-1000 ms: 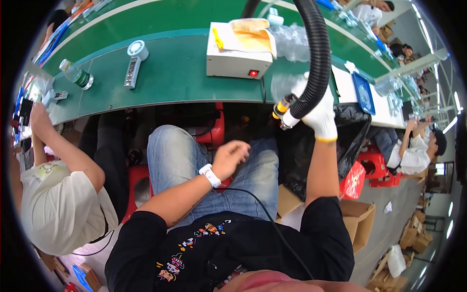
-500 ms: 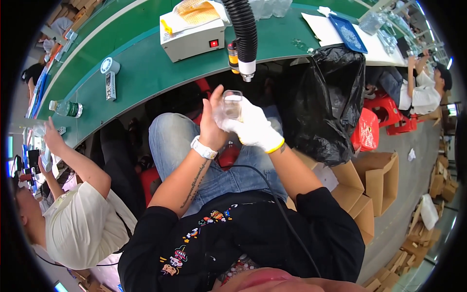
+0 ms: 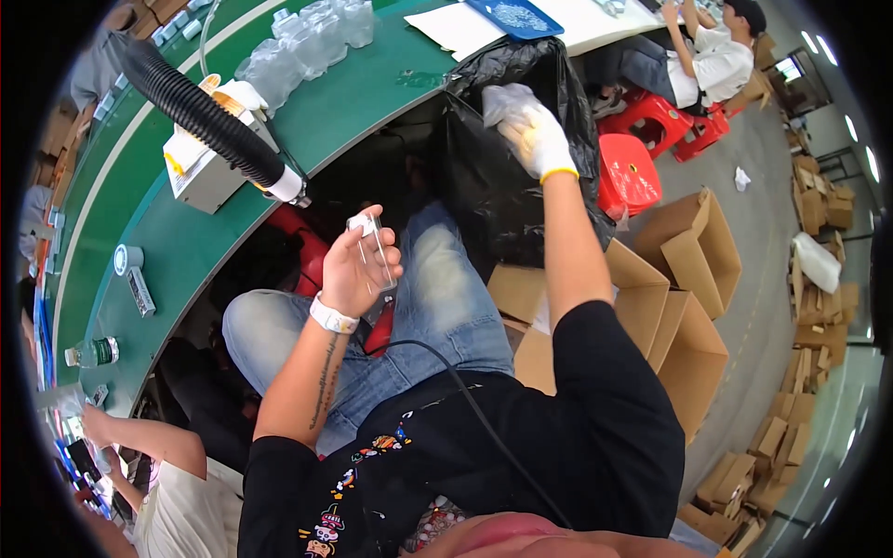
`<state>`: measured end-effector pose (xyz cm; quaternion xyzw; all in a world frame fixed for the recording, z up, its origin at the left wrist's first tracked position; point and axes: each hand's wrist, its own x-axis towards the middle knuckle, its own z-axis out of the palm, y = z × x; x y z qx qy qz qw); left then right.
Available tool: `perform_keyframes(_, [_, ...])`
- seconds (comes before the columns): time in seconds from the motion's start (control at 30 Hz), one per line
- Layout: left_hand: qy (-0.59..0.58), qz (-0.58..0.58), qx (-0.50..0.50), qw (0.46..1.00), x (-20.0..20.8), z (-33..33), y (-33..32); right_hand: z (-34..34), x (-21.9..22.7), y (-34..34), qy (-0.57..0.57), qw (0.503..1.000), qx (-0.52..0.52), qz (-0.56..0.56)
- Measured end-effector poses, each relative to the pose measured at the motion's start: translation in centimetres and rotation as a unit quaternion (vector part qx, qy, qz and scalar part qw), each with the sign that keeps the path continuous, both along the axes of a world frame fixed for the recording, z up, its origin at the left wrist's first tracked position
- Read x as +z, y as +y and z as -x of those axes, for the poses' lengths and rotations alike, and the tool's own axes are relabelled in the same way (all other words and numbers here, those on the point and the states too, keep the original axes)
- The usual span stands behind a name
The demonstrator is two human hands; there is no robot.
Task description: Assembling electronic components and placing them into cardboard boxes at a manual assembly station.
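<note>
My bare left hand [image 3: 361,270], over my lap, is closed around a small clear plastic case [image 3: 372,253] with rounded corners. On my right hand [image 3: 541,144] is a white glove with a yellow cuff. It grips a crumpled clear plastic bag [image 3: 508,102] at the mouth of a large black garbage bag [image 3: 493,177], which hangs beside the bench edge. Left of the case, the metal tip of a black ribbed hose [image 3: 205,112] points down past the bench edge.
On the green bench [image 3: 372,93] stand a white box-shaped device [image 3: 219,172], several clear bags [image 3: 307,46], a blue tray [image 3: 516,17] and a water bottle [image 3: 91,352]. Open cardboard boxes [image 3: 688,246] and a red stool [image 3: 628,175] are at right. A co-worker [image 3: 177,502] sits at left.
My right hand has left my left hand and moved right to the garbage bag with the crumpled plastic bag. My left hand keeps the clear case. The view has swung right.
</note>
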<state>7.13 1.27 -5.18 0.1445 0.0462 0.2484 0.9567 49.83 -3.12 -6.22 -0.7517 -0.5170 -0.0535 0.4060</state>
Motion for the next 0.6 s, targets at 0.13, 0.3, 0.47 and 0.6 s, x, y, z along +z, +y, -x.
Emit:
perform_keyframes(0.13, [0.057, 0.037, 0.126, 0.99, 3.6, -1.2, -0.1, -6.7, -10.9, -4.6, -0.014, 0.919, -0.097, 0.381])
perform_keyframes(0.3, [0.255, -0.247, 0.136, 0.925, 3.1, 2.4, -0.8, 5.8, -8.0, -8.9, -0.129, 0.941, 0.025, 0.313])
perform_keyframes(0.47, [0.255, -0.185, 0.299, 0.901, 0.3, 1.1, 0.4, 18.4, -1.8, -8.1, 0.17, 0.969, 0.081, -0.16])
perform_keyframes(0.6, [0.362, -0.314, 0.307, 0.822, 1.4, 2.3, 0.3, 30.3, 2.4, -2.3, 0.399, 0.819, 0.407, 0.063])
